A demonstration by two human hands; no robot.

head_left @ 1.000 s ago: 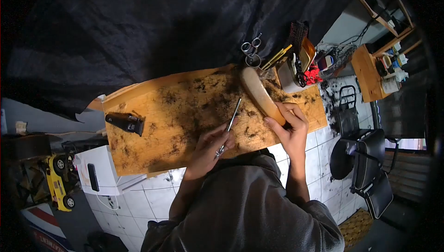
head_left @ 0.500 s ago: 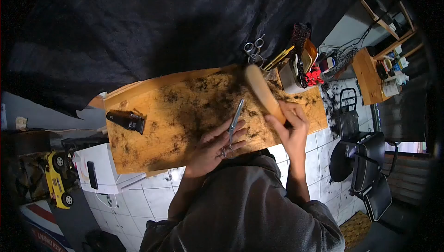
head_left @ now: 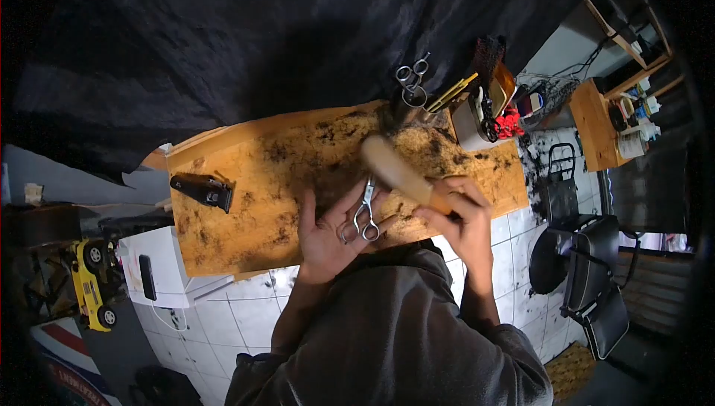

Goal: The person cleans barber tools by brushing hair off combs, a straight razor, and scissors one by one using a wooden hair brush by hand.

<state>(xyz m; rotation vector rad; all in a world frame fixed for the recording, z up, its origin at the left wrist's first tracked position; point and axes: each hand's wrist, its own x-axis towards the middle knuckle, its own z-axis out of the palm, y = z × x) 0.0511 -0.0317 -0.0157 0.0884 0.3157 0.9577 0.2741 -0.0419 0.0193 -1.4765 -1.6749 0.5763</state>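
My left hand [head_left: 331,238] is palm up with its fingers spread, and silver scissors [head_left: 367,208] lie across the fingers, loops toward the palm. My right hand [head_left: 465,223] grips the orange-brown handle end of a long curved brush [head_left: 395,171]. The brush's far end is blurred and hangs over the scissor blades; whether they touch I cannot tell. Below both hands is a wooden table [head_left: 253,212] strewn with dark hair clippings.
Black hair clippers [head_left: 201,191] lie at the table's left. At its back right stand a cup with more scissors [head_left: 413,82] and a container [head_left: 468,127] of combs and red clips. A black chair [head_left: 596,264] is at the right, a phone [head_left: 147,277] at the left.
My left hand has opened out palm up, and the scissors have turned so their loops show. The brush has swung left and down toward them in my right hand.
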